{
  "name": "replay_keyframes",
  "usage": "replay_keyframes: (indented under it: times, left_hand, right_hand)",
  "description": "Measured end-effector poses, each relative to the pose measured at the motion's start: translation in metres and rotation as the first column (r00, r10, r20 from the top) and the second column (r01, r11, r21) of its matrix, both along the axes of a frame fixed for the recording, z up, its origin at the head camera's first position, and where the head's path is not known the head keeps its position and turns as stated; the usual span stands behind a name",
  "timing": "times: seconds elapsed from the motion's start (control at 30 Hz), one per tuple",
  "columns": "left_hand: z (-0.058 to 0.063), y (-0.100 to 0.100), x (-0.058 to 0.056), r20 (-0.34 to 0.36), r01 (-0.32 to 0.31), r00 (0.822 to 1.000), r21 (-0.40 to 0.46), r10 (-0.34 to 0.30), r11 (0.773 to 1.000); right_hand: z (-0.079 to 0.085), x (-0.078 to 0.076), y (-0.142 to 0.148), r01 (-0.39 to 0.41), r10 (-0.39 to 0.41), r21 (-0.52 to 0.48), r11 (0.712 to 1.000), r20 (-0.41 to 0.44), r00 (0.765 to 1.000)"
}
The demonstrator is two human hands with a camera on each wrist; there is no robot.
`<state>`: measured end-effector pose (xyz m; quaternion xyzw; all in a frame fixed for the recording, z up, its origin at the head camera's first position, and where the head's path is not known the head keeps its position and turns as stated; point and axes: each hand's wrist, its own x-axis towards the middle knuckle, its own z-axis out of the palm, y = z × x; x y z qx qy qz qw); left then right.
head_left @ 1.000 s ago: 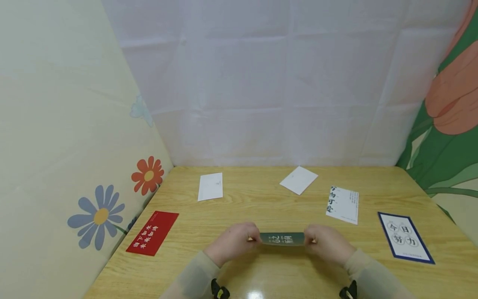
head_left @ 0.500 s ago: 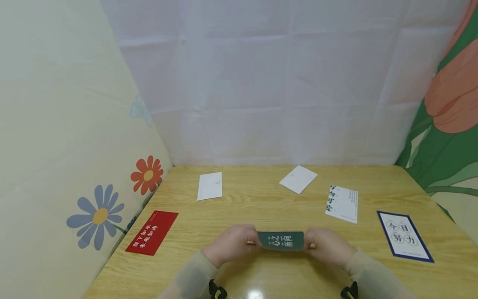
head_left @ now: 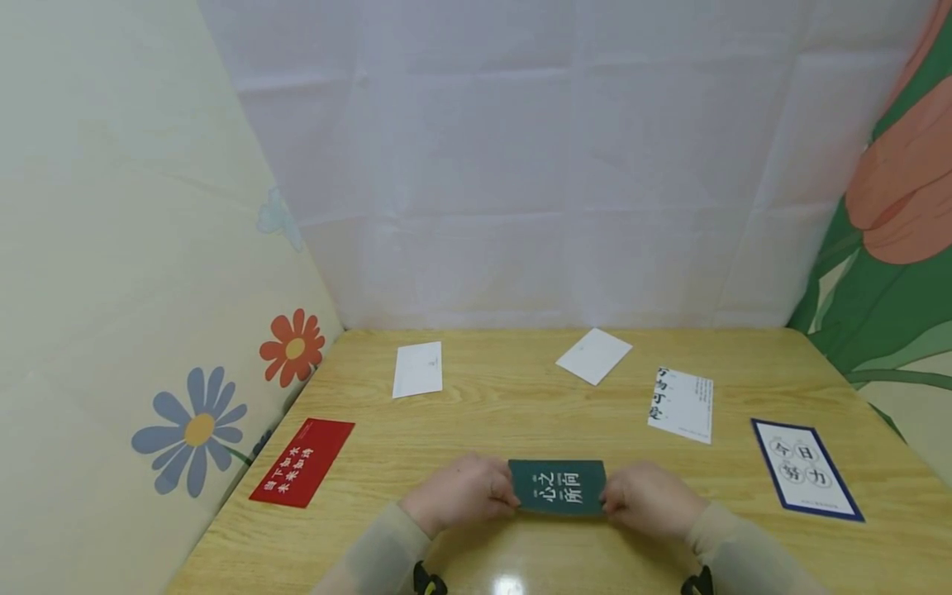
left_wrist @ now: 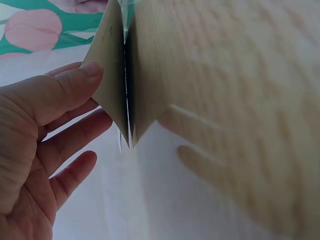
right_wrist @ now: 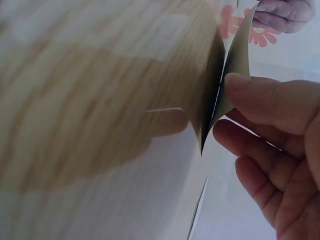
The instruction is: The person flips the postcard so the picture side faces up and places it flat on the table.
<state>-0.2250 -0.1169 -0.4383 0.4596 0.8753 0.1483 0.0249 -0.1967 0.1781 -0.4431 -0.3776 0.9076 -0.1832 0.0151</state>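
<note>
Between both hands is a dark green card with white Chinese characters, near the front middle of the table. My left hand pinches its left end and my right hand its right end. In the left wrist view, the thumb presses on the card's plain tan underside, with the other fingers behind it. The right wrist view has the same kind of pinch on the card, which curves slightly. One long edge of the card touches or nearly touches the glossy tabletop, and the card tilts up from there.
On the wooden table lie a red card at left, a white card and another white card at the back, a black-lettered white card, and a blue-bordered card at right. Cloth walls enclose it.
Both hands have tipped and lowered the green card toward me, so more of its lettered face shows. The other cards lie where they were.
</note>
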Motion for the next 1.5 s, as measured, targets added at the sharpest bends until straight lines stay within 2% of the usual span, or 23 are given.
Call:
replay_keyframes:
  times: [0.33,0.43,0.57,0.7,0.97,1.3,1.5]
  left_hand:
    - [-0.0013,-0.0001,0.0014,-0.049,0.037,0.998,-0.037,-0.038,0.999]
    - [-0.0017,-0.0001,0.0017,-0.043,0.039,0.998,-0.054,-0.041,0.998]
    - [-0.0027,0.0004,0.0012,-0.028,0.06,0.998,-0.073,-0.062,0.996]
    - [-0.0042,0.0015,0.0005,-0.041,0.083,0.995,-0.091,-0.087,0.992]
    - [-0.0054,0.0028,0.0009,-0.107,0.117,0.986,-0.114,-0.129,0.987]
    - [-0.0055,0.0027,0.0008,-0.091,0.087,0.991,-0.127,-0.099,0.988]
    - [-0.0044,0.0028,0.0029,-0.069,0.068,0.995,-0.116,-0.076,0.991]
  right_hand:
    - [-0.0008,0.0002,-0.0001,-0.026,0.026,-0.002,1.0,0.028,0.999]
    - [-0.0016,0.0004,-0.0005,-0.038,0.038,0.004,0.999,0.026,0.999]
    - [-0.0031,0.0009,-0.0015,-0.062,0.062,0.038,0.997,0.011,0.998]
    - [-0.0042,0.0013,-0.002,-0.069,0.069,0.081,0.994,-0.002,0.998]
    - [-0.0044,0.0014,-0.0028,-0.049,0.048,0.096,0.994,0.021,0.999]
    - [-0.0038,0.0013,-0.0035,-0.064,0.061,0.096,0.993,0.036,0.998]
    - [-0.0036,0.0038,-0.0026,-0.072,0.067,0.139,0.988,0.041,0.997]
